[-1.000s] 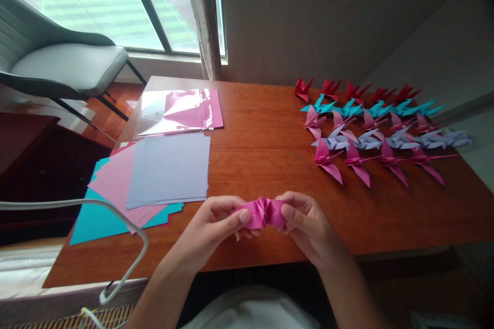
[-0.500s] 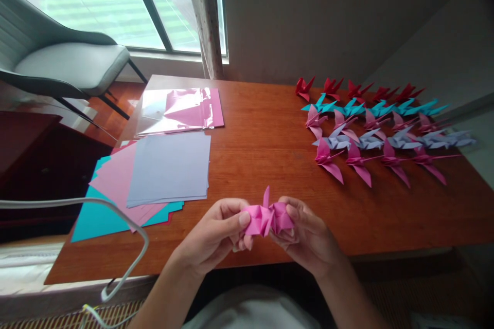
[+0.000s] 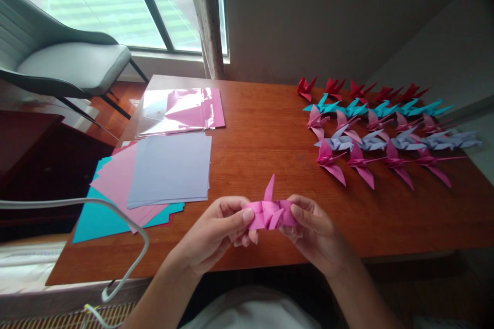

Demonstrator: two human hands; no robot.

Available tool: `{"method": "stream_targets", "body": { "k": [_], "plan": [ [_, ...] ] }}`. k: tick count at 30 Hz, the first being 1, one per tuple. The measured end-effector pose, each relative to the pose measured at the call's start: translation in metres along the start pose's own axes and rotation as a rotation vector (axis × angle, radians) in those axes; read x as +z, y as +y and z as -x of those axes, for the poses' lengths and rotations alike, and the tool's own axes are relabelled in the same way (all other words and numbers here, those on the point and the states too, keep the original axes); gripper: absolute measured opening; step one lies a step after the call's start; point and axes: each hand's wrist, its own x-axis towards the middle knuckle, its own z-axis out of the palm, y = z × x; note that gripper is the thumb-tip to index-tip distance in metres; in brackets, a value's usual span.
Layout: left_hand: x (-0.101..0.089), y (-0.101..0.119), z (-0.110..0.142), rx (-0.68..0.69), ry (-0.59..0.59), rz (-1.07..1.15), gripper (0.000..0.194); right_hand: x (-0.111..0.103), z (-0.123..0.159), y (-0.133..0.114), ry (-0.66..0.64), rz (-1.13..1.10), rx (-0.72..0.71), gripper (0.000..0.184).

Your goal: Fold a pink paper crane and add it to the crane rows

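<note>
A bright pink paper crane (image 3: pixel 270 215) is held above the table's front edge, one pointed end sticking up and away from me. My left hand (image 3: pixel 227 223) pinches its left wing between thumb and fingers. On the other side, my right hand (image 3: pixel 312 221) grips the right wing the same way. Folded cranes stand in rows at the right: red cranes (image 3: pixel 334 89), turquoise cranes (image 3: pixel 355 107), light pink cranes (image 3: pixel 317 122), pale lilac cranes (image 3: pixel 370 140) and bright pink cranes (image 3: pixel 360 166).
On the left lie lilac sheets (image 3: pixel 172 167), pink sheets (image 3: pixel 116 175) and turquoise sheets (image 3: pixel 96 221). Behind them is a clear packet (image 3: pixel 185 110) with pink paper. A white cable (image 3: pixel 141 236) loops over the wooden table's (image 3: pixel 262 149) left front. A grey chair (image 3: pixel 73 64) stands by the window.
Both hands have drawn slightly apart, pulling the wings outward. The crane's middle has spread wider and flatter, and its upright point shows longer and leans right.
</note>
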Motion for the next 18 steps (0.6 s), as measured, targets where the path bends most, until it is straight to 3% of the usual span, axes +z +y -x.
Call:
{"method": "stream_targets", "body": {
  "k": [5, 10, 18],
  "plan": [
    [0.008, -0.011, -0.002, 0.139, 0.101, -0.006, 0.025, 0.004, -0.003, 0.008, 0.101, -0.009, -0.132, 0.018],
    [0.010, -0.013, 0.000, 0.216, 0.129, -0.150, 0.025, 0.002, -0.001, 0.005, 0.050, 0.005, -0.165, 0.013],
    [-0.003, 0.004, 0.011, 0.044, -0.033, -0.287, 0.029, -0.009, 0.003, -0.013, -0.106, 0.178, -0.013, 0.017]
  ]
}}
